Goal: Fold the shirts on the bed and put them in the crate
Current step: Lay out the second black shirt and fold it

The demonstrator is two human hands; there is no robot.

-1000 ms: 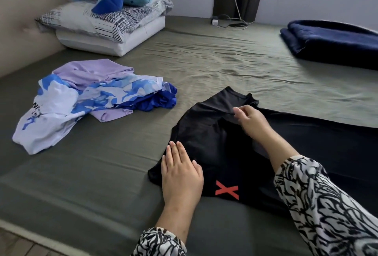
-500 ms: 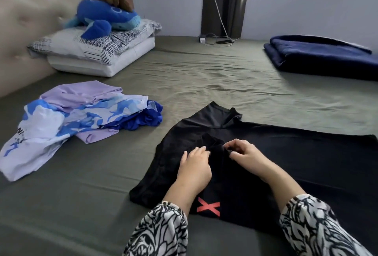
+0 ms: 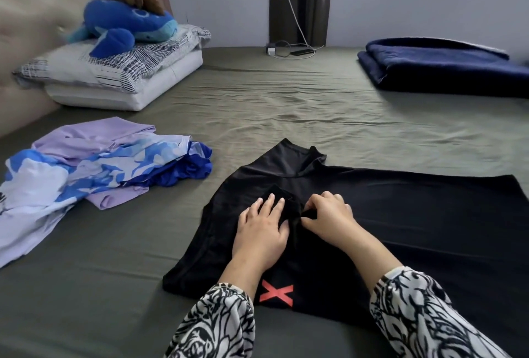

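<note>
The black shirt (image 3: pixel 400 214) lies flat on the bed (image 3: pixel 257 105), its long axis running rightward from the hands. The right hand (image 3: pixel 329 214) pinches a folded-in sleeve; the left hand (image 3: pixel 262 226) presses flat just beside it.

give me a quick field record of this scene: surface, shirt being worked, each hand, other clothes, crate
surface: bed with green sheet
shirt being worked: black shirt, red X, spread flat
left hand: flat on the shirt, fingers straight
right hand: pinches a fold of the shirt
other clothes: loose pile of purple and blue-white shirts, left of the black one
crate: not in view
</note>
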